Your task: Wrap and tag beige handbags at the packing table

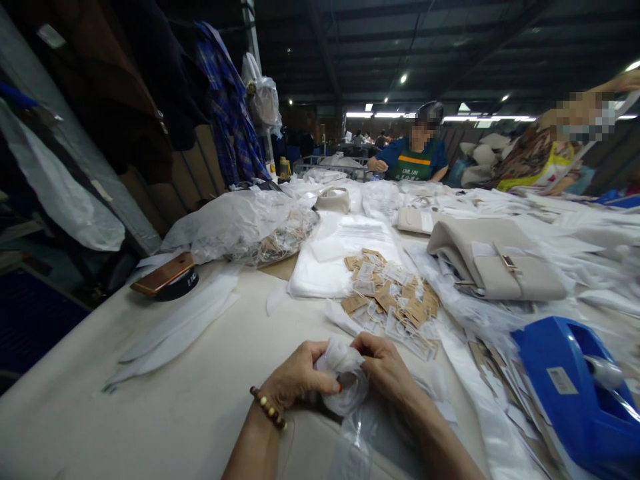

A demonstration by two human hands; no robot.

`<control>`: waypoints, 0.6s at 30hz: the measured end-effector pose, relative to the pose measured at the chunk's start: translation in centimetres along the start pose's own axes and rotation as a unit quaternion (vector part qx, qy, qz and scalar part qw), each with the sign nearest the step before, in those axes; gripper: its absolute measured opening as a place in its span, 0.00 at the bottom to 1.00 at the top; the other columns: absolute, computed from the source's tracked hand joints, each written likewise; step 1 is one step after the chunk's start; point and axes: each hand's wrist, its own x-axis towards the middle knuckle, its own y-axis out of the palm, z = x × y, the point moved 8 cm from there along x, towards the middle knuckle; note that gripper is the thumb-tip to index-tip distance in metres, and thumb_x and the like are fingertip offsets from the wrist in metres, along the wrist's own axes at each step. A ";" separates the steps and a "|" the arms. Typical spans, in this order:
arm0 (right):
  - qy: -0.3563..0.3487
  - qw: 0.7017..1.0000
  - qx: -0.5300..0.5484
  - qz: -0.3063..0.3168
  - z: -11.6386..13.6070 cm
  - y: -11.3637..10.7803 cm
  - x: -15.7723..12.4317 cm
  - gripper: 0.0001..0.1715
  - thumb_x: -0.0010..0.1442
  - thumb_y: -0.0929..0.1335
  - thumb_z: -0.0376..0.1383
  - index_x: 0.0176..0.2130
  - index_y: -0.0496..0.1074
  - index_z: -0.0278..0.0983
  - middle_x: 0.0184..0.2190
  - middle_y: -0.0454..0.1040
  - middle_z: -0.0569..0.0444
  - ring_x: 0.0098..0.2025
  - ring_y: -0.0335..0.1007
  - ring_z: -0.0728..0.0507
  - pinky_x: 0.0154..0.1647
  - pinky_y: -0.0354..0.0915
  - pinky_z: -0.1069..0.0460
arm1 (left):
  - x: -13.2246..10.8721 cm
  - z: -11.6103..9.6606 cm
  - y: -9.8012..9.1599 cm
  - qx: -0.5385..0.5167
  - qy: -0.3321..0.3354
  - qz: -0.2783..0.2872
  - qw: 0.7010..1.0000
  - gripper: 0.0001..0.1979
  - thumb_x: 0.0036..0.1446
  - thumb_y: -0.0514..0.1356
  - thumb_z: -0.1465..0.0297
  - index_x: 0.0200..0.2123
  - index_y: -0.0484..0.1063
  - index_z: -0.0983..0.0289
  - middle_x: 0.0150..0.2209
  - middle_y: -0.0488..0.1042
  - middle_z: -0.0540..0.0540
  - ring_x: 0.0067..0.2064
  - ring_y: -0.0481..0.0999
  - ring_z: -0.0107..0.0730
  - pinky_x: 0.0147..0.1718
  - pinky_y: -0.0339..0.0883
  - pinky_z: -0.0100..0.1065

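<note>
My left hand (303, 373), with a beaded bracelet at the wrist, is closed around one side of a bunched roll of white wrapping (345, 387). On the other side, the fingers of my right hand (383, 363) pinch the same wrapping near its top. Clear plastic hangs from the roll toward me, over a beige bag (307, 447) lying partly under my forearms. Just beyond my hands lies a heap of brown and clear tags (395, 293) with strings.
A blue tape dispenser (575, 393) stands at right, below a beige handbag (500, 260). White plastic sheets (325, 267) and a bulging plastic bag (240, 223) lie beyond. A brown-and-black object (167, 277) sits left. Two people stand across the table (65, 393).
</note>
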 end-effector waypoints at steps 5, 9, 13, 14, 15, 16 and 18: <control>-0.044 0.991 -0.112 -0.055 4.8 -1.8 -0.6 0.14 0.56 0.58 0.38 0.36 0.70 0.38 0.34 0.75 0.51 0.37 0.69 0.43 0.38 0.61 0.50 | -0.6 -0.6 -0.5 0.158 0.052 -0.096 0.981 0.16 0.41 0.63 0.70 0.37 0.71 0.66 0.29 0.71 0.47 0.29 0.66 0.27 0.28 0.59 0.26; -0.019 0.922 -0.386 -0.002 7.6 0.9 0.0 0.23 0.62 0.58 0.48 0.32 0.71 0.36 0.29 0.77 0.44 0.32 0.73 0.40 0.32 0.59 0.50 | -0.7 -1.0 -0.3 0.241 0.074 -0.148 0.956 0.07 0.44 0.60 0.69 0.30 0.70 0.66 0.26 0.72 0.49 0.28 0.67 0.29 0.26 0.60 0.26; -0.006 0.894 -0.447 0.013 8.5 3.0 0.9 0.21 0.63 0.59 0.45 0.38 0.71 0.32 0.32 0.77 0.38 0.35 0.75 0.37 0.30 0.59 0.50 | -0.2 -0.8 -0.4 0.295 0.073 -0.196 0.933 0.05 0.47 0.58 0.70 0.27 0.69 0.65 0.25 0.74 0.53 0.27 0.68 0.31 0.26 0.59 0.28; -0.004 0.896 -0.444 0.015 8.4 3.3 1.1 0.21 0.63 0.59 0.45 0.38 0.71 0.32 0.32 0.78 0.39 0.35 0.75 0.37 0.29 0.58 0.50 | -0.1 -0.6 -0.6 0.312 0.069 -0.210 0.924 0.04 0.46 0.58 0.70 0.28 0.69 0.65 0.26 0.75 0.54 0.27 0.69 0.32 0.26 0.59 0.29; -0.003 0.897 -0.442 0.017 8.4 3.5 1.3 0.20 0.62 0.59 0.45 0.38 0.71 0.33 0.31 0.78 0.39 0.34 0.75 0.36 0.28 0.58 0.50 | 0.0 -0.4 -0.7 0.330 0.065 -0.222 0.915 0.04 0.46 0.58 0.71 0.28 0.70 0.65 0.26 0.75 0.56 0.28 0.70 0.33 0.27 0.59 0.30; -0.003 0.898 -0.439 0.018 8.3 3.7 1.4 0.19 0.62 0.60 0.45 0.37 0.71 0.34 0.31 0.78 0.40 0.34 0.75 0.36 0.27 0.57 0.50 | 0.1 -0.2 -0.8 0.347 0.061 -0.231 0.907 0.04 0.45 0.58 0.72 0.28 0.70 0.65 0.27 0.76 0.58 0.29 0.71 0.35 0.28 0.59 0.31; -0.003 0.901 -0.434 0.016 8.0 3.9 1.6 0.16 0.62 0.60 0.42 0.35 0.72 0.35 0.30 0.78 0.42 0.33 0.75 0.37 0.26 0.55 0.51 | 0.2 0.0 -0.9 0.373 0.053 -0.238 0.895 0.04 0.44 0.59 0.73 0.28 0.70 0.65 0.28 0.77 0.61 0.31 0.73 0.38 0.29 0.59 0.32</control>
